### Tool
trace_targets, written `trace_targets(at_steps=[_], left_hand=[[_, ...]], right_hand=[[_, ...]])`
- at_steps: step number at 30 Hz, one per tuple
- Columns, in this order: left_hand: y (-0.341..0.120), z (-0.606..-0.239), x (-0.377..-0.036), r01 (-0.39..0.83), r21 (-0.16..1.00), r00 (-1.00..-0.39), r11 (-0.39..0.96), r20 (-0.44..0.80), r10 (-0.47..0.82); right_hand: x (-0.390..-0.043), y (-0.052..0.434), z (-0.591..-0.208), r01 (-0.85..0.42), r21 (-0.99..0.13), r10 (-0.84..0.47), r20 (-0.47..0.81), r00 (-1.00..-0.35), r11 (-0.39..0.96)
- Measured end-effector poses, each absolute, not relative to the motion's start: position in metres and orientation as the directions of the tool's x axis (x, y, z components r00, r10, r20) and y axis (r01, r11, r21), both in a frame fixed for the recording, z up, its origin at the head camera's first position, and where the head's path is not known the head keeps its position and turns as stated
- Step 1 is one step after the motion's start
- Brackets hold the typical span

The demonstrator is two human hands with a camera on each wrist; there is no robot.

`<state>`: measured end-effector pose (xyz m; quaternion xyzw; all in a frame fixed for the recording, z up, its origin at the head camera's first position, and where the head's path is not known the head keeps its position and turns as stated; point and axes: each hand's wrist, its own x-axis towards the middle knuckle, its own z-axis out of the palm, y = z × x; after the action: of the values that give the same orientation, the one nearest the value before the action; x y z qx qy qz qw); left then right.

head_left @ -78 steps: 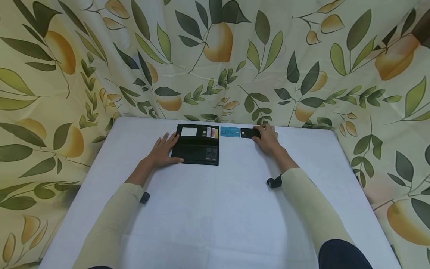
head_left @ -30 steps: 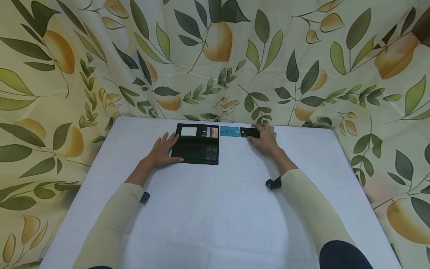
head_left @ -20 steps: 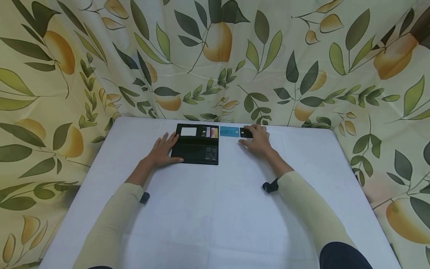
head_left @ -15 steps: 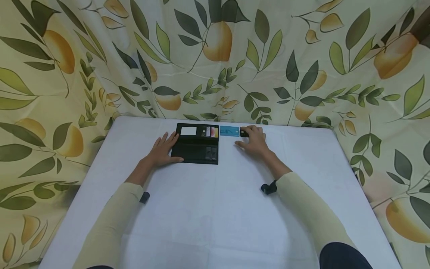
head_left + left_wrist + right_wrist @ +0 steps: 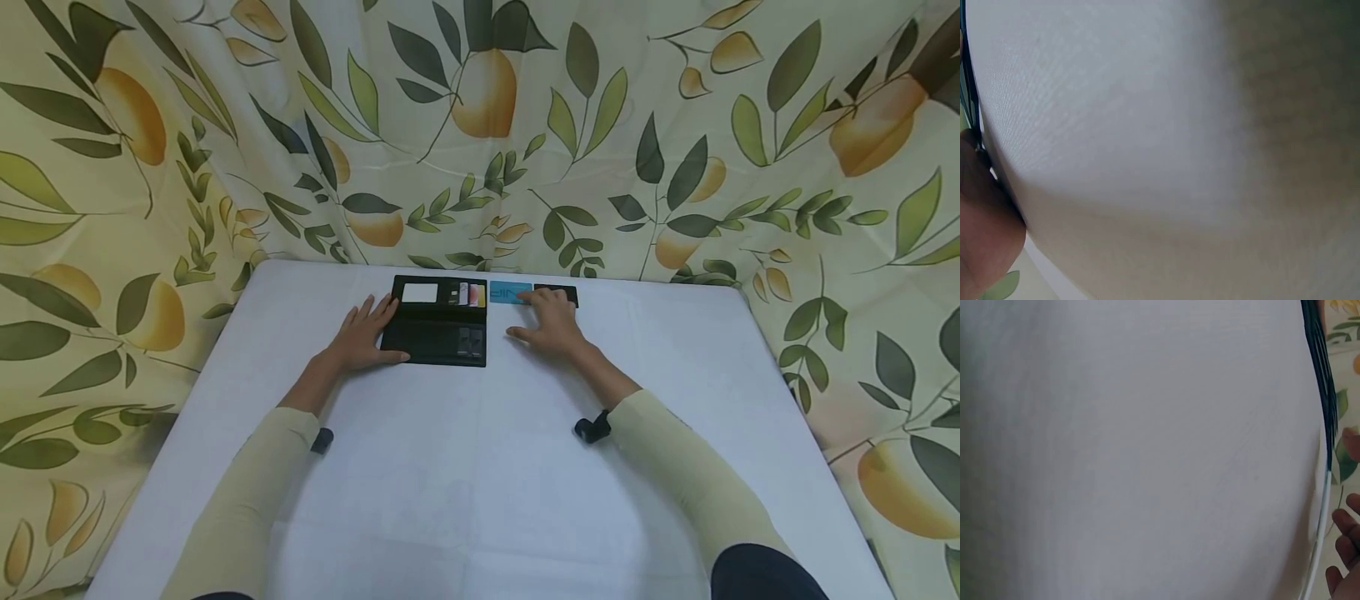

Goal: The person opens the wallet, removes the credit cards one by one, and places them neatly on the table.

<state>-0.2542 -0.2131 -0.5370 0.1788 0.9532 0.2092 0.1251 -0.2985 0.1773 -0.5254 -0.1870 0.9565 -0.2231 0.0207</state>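
In the head view, the left hand (image 5: 363, 337) is resting spread on the wallet's (image 5: 435, 323) left side, clasping nothing. The right hand (image 5: 553, 323), fingers relaxed, is lying across the black card (image 5: 572, 295), fingertips over the blue card (image 5: 504, 292), just beside the wallet on the desk (image 5: 450, 467). Dragging fingertips could be skewing both cards.

The left wrist view is showing little hand; the right's is hiding card contact.

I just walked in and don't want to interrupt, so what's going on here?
Someone is handling a wallet and cards at a white table. Their left hand rests on the left edge of the open black wallet. Their right hand is over the blue card and black card, lying in a row beside it. Whether it presses either is hard to tell.
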Motion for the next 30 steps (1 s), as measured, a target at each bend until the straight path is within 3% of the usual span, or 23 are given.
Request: trace_targets(at_steps=[30], left_hand=[[-0.215,-0.545,-0.258,0.292,0.422,-0.907,0.858,-0.162,0.388]], right_hand=[[-0.276,0.134,-0.531,-0.476,-0.449,-0.498,0.076,-0.864,0.757]])
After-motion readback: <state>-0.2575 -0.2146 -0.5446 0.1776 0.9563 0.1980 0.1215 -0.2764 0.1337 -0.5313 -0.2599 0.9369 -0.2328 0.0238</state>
